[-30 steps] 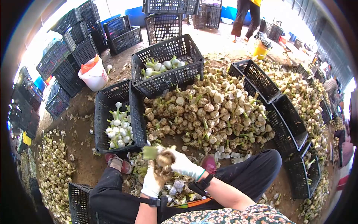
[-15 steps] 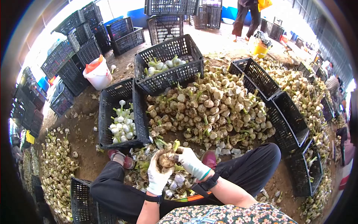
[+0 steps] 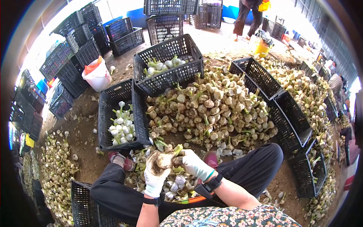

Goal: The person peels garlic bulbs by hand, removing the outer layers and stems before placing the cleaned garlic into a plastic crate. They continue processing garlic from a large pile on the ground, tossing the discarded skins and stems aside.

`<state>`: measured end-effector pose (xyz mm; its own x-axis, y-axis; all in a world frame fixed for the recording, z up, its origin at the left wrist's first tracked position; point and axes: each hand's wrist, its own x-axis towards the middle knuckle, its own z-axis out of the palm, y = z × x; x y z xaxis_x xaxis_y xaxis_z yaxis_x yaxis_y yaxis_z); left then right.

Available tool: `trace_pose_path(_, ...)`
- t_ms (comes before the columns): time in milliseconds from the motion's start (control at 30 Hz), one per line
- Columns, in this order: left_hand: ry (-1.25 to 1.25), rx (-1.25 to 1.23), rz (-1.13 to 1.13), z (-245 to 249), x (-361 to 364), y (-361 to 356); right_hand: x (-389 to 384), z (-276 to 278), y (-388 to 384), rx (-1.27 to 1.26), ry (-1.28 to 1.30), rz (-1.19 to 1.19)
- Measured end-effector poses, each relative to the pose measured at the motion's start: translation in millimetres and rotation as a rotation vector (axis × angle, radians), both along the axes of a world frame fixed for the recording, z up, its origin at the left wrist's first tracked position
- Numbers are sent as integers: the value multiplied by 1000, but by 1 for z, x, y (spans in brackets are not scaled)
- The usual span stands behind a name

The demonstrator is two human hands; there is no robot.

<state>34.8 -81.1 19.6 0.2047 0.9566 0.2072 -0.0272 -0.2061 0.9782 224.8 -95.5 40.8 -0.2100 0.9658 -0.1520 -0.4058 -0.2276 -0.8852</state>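
Note:
My left hand (image 3: 154, 177), in a soiled white glove, is closed around a garlic bulb (image 3: 163, 160) with a short green stem pointing up and to the right. My right hand (image 3: 193, 165), gloved too, is closed at the bulb's right side. Something small and brownish shows at its fingertips, but I cannot make out what it is. Below both hands, loose garlic skins and trimmings (image 3: 177, 185) lie between my legs. A heap of unpeeled garlic (image 3: 211, 109) rises in front of me. Cleaned white bulbs (image 3: 123, 128) lie in the black crate (image 3: 141, 128) to the left.
Another black crate (image 3: 170, 79) with white bulbs stands behind it. More crates (image 3: 291, 117) line the heap's right side. A white bucket (image 3: 97, 77) stands at left, near stacked crates (image 3: 72, 75). A person (image 3: 247, 19) stands at the back by a yellow bucket (image 3: 262, 49).
The bulb has turned in my left hand, and a paler side now shows. My hands have moved slightly apart. The whole view has shifted a little.

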Motion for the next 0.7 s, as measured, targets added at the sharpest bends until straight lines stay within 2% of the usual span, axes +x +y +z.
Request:
trace_pose_path(67, -539, -353, -35, 5, 3, -4, 6, -6, 3, 95, -295, -5)
trace_pose_path(100, -622, -376, -54, 14, 5, -4, 5, -13, 5, 93, -294, -6)
trace_pose_path(133, -706, -398, -71, 24, 7, -3, 3, -21, 5, 211, -323, -103)
trace_pose_path(167, -706, -398, -69, 25, 7, -4, 1, -29, 5, 329, -350, -198)
trace_pose_path(233, -606, -647, -19, 27, 8, -4, -3, -28, 3, 278, -315, -206)
trace_pose_path(267, -606, -646, -19, 28, 9, -4, -5, -27, 3, 227, -279, -213)
trace_pose_path(367, -137, -303, -47, 29, 14, -13, -11, -4, -4, 116, -305, -257)
trace_pose_path(400, -138, -305, -46, 27, 11, -11, -8, -5, -2, 134, -212, -279)
trace_pose_path(467, -552, -625, -113, 19, 4, -3, 6, -6, 1, 49, -220, -105)
trace_pose_path(500, -505, -544, 15, 18, 10, -3, 6, 1, 1, 50, -221, -107)
trace_pose_path(533, -507, -544, 13, 15, 9, -4, 4, 13, -2, 75, -267, -103)
trace_pose_path(567, -244, -418, 27, 12, 8, -5, 3, 20, -3, 100, -317, -101)
trace_pose_path(600, 17, -289, 42, 8, 7, -6, -2, 0, 0, 170, -322, -110)
trace_pose_path(667, -400, -482, -24, 3, 2, -4, -3, -12, -1, -71, -103, -182)
trace_pose_path(700, -450, -448, -40, 9, 3, -3, 2, -48, 4, -24, -22, -285)
